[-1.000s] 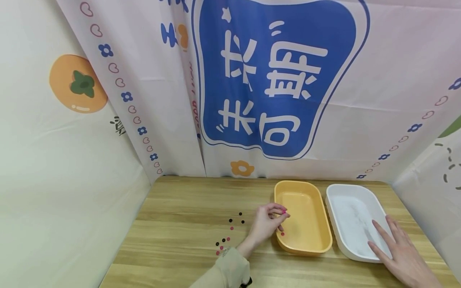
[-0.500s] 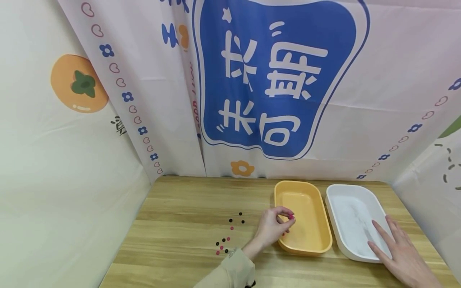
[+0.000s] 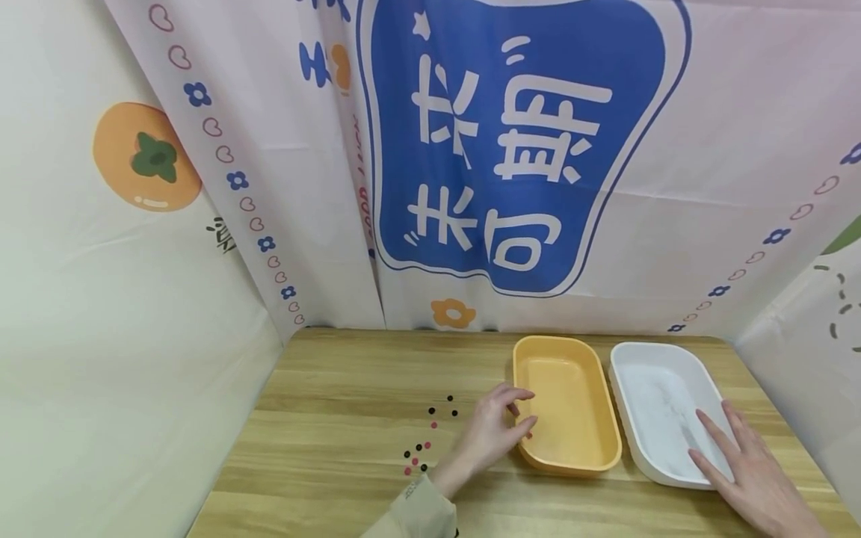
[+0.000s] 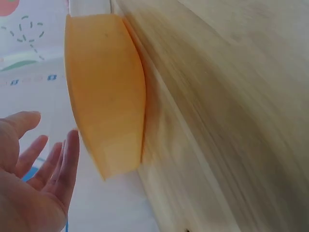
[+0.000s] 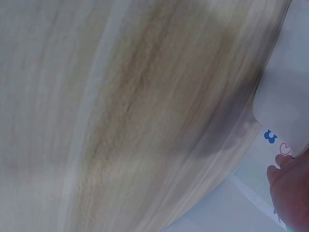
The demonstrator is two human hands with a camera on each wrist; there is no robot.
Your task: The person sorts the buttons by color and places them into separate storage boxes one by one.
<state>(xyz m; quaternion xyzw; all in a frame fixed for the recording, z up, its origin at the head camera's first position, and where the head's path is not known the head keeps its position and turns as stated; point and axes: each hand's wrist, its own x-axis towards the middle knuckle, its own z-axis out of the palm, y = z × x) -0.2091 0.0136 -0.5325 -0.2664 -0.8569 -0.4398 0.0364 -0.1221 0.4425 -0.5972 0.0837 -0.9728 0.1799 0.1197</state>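
Observation:
My left hand [image 3: 494, 426] hovers over the left rim of the yellow tray [image 3: 572, 396], thumb and index finger spread with nothing between them. In the left wrist view its fingers [image 4: 70, 159] reach up beside the tray's outer wall [image 4: 106, 92]. Just under the thumb, a small red round piece [image 3: 529, 435] shows at the tray's inner left side. My right hand [image 3: 753, 474] lies across the near right rim of the white tray [image 3: 662, 388], its fingers extended over the inside. The right wrist view catches only part of that hand [image 5: 292, 188] beside the tray wall [image 5: 285, 82].
Left of the yellow tray, several small round black pieces [image 3: 432, 411] and pink pieces [image 3: 427, 445] lie scattered on the wooden table [image 3: 323, 441]. The two trays stand side by side. A printed curtain [image 3: 323, 224] hangs behind the table's back edge.
My left hand held a pink piece between thumb and index finger over the yellow tray; now the fingers have parted, the piece is gone from them, and the hand has drawn slightly left. The right hand stays put.

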